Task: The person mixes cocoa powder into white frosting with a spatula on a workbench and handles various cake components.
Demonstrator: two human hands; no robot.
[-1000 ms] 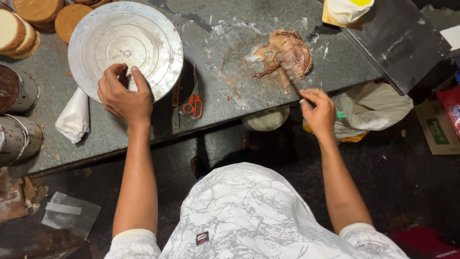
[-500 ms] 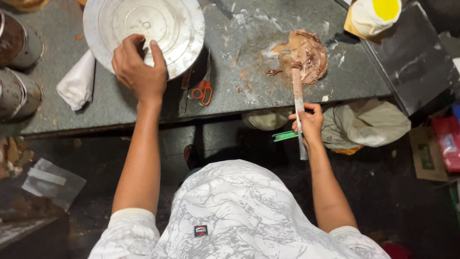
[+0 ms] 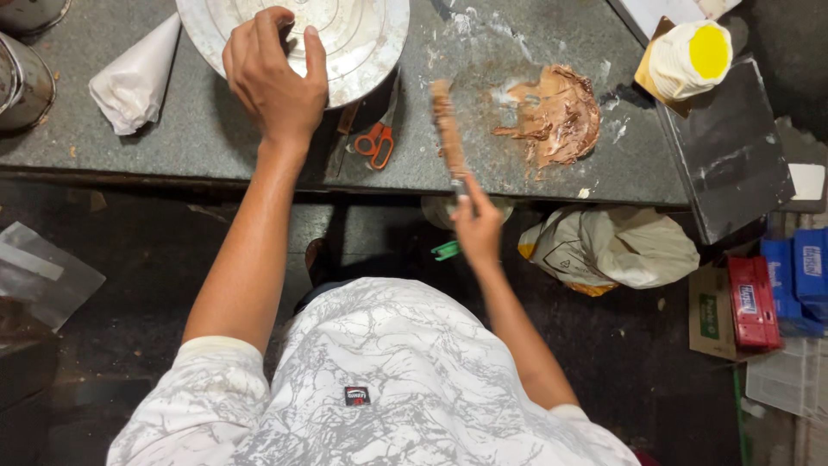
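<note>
one round metal turntable (image 3: 362,43) sits at the far edge of the bench (image 3: 172,138). just right of the turntable lies one pair of orange-handled scissors (image 3: 377,142). further right of it, one smeared palette knife (image 3: 448,129) and one heap of brown cream (image 3: 556,116). left of the turntable, one white piping bag (image 3: 134,78) and two metal tins (image 3: 21,78). well right of it, one yellow-topped tub (image 3: 694,56).
</note>
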